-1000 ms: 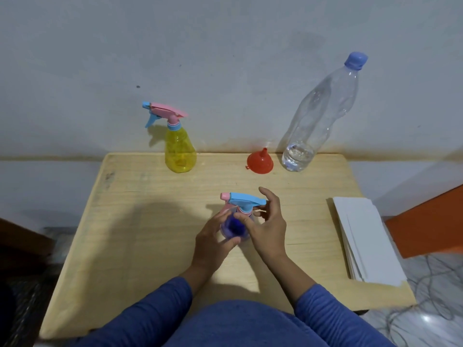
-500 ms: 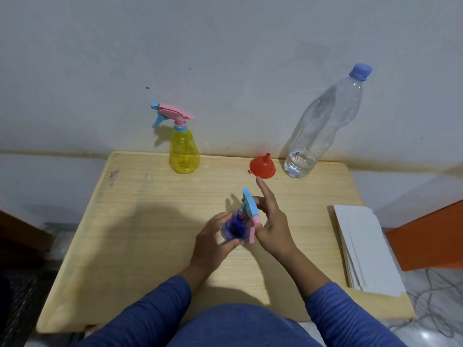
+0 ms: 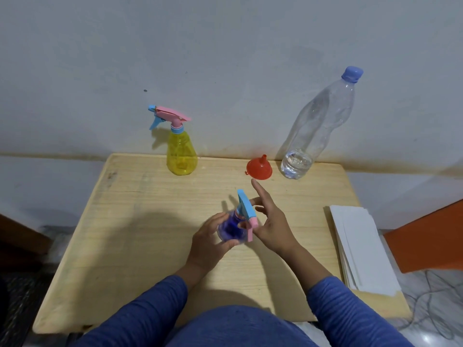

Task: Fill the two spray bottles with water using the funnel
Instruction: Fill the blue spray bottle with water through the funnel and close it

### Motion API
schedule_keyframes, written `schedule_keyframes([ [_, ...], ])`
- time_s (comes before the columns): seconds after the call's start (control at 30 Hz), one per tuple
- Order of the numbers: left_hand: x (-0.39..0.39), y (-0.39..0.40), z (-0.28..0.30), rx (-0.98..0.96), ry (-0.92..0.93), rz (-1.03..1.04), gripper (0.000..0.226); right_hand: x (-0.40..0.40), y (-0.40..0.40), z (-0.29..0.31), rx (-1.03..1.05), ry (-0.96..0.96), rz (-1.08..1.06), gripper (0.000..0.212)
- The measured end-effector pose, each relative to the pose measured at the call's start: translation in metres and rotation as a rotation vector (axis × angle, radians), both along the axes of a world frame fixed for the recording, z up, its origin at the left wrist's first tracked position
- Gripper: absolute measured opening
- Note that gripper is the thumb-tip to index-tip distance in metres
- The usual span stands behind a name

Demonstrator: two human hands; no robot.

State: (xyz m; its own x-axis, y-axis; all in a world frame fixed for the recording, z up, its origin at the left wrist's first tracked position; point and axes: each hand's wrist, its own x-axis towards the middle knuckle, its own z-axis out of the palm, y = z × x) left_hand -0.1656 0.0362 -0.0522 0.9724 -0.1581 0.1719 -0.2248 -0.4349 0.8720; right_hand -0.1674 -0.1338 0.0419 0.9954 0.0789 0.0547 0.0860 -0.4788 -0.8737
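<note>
A: Where are we with the blue spray bottle (image 3: 231, 227)?

B: Our left hand (image 3: 210, 242) grips its body, fingers curled round it. A second ago the trigger head (image 3: 246, 211) lay crosswise with its nozzle to the left; now it has swung round so the long side runs away from us. We judge we are unscrewing it.

A: And our right hand (image 3: 271, 225)?

B: It sits just right of the head, fingers spread and fairly straight, the forefinger pointing away from us. Half a second back the fingers were against the head; now they look released, perhaps touching it at the thumb. We cannot tell for sure, since the head hides that spot.

A: So the head is not off yet?

B: No, it is on the neck, so no filling can begin. Probably another turn or two is needed.

A: The rest?

B: Beyond our right hand's fingertips stands the red funnel (image 3: 259, 167), mouth down, and just right of it the water bottle (image 3: 318, 131), capped, with little water in it. Well beyond our left hand is the yellow spray bottle (image 3: 181, 154), head on, untouched.
</note>
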Motion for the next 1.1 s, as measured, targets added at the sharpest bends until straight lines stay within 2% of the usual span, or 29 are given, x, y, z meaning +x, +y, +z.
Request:
schedule_keyframes([
  [0.23, 0.000, 0.000, 0.006, -0.027, 0.061, -0.003, 0.070, 0.001, -0.009, 0.004, 0.010, 0.028, 0.064, 0.090],
  [0.4, -0.001, 0.001, 0.010, -0.073, 0.109, -0.022, 0.073, 0.001, -0.002, 0.005, 0.068, 0.056, 0.097, 0.061],
  [0.57, -0.002, -0.001, 0.013, -0.089, 0.096, -0.027, 0.065, 0.003, -0.003, 0.004, 0.050, 0.011, 0.116, 0.062],
  [0.83, -0.001, 0.000, 0.010, -0.123, 0.126, -0.017, 0.061, 0.008, -0.005, 0.001, 0.046, 0.038, 0.165, 0.078],
  [0.97, 0.000, 0.001, 0.009, -0.126, 0.124, -0.031, 0.061, 0.011, -0.004, 0.010, 0.122, 0.006, 0.176, 0.062],
  [1.1, 0.000, 0.001, 0.008, -0.121, 0.106, -0.032, 0.062, 0.019, -0.006, 0.025, 0.190, -0.061, 0.112, 0.060],
])
